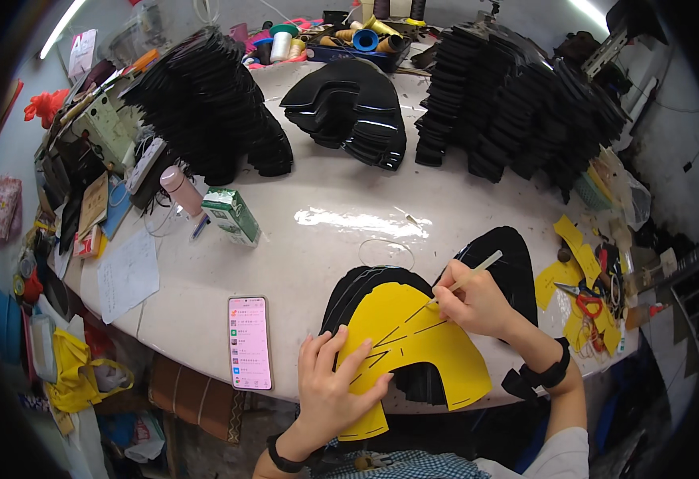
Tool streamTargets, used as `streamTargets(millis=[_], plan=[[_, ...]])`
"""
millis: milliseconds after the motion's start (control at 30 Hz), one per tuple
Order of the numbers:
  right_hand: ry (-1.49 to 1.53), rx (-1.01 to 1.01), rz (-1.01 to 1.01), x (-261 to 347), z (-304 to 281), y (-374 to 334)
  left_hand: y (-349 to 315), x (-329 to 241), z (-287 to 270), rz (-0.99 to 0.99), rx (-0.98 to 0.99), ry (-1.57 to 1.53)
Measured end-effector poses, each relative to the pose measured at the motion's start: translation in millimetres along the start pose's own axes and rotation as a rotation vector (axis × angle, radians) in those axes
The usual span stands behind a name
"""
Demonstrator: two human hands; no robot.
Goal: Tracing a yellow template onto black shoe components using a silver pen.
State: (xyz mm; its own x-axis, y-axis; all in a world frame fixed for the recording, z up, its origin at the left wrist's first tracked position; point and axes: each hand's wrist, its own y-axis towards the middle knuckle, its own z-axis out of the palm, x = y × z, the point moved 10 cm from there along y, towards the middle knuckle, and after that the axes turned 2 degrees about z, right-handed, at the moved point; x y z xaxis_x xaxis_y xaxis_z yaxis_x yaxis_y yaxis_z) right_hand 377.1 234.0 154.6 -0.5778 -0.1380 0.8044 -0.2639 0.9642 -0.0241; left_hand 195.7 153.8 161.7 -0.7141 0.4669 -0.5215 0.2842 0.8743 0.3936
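A yellow arch-shaped template (437,355) with slits cut in it lies over a stack of black cut pieces (349,292) at the table's front edge. My left hand (335,382) is spread flat on the template's left arm, pressing it down. A thin pale pen (477,270) is pinched in my right hand (477,303), its tip down at a slit near the template's upper edge. Beside my right hand, behind the wrist, lies another black piece (503,255), partly hidden by the forearm.
Tall stacks of black pieces stand at the back left (206,112) and back right (509,104), with a smaller pile (348,104) between. A phone (250,343), green box (232,215) and pink bottle (180,190) sit left. Red-handled scissors (587,302) and yellow scraps (577,247) lie right.
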Motion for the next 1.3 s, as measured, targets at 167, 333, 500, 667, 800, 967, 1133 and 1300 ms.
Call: streamTargets(millis=[167, 333, 500, 667, 800, 967, 1133, 1300], plan=[[-0.019, -0.133, -0.018, -8, -18, -5, 1, -1, 1, 0.006, -0.011, -0.019], [-0.016, -0.166, -0.295, 43, -15, -18, -2, 1, 0, -0.001, -0.018, -0.005], [0.078, 0.077, -0.332, 58, 44, -19, -1, 1, 2, 0.016, -0.015, -0.004], [-0.01, 0.137, -0.334, 64, 63, -14, -2, 1, 3, 0.02, -0.029, -0.031], [-0.049, 0.12, -0.364, 64, 64, -14, -2, 0, 3, 0.019, -0.019, -0.012], [-0.17, 0.049, -0.282, 44, 35, -23, -3, 1, 1, 0.016, -0.019, -0.007], [-0.142, -0.048, -0.069, 8, -7, -31, -1, -1, 1, 0.004, -0.005, 0.012], [-0.02, -0.107, -0.008, -10, -16, -39, 0, -1, 2, 0.013, -0.006, -0.005]])
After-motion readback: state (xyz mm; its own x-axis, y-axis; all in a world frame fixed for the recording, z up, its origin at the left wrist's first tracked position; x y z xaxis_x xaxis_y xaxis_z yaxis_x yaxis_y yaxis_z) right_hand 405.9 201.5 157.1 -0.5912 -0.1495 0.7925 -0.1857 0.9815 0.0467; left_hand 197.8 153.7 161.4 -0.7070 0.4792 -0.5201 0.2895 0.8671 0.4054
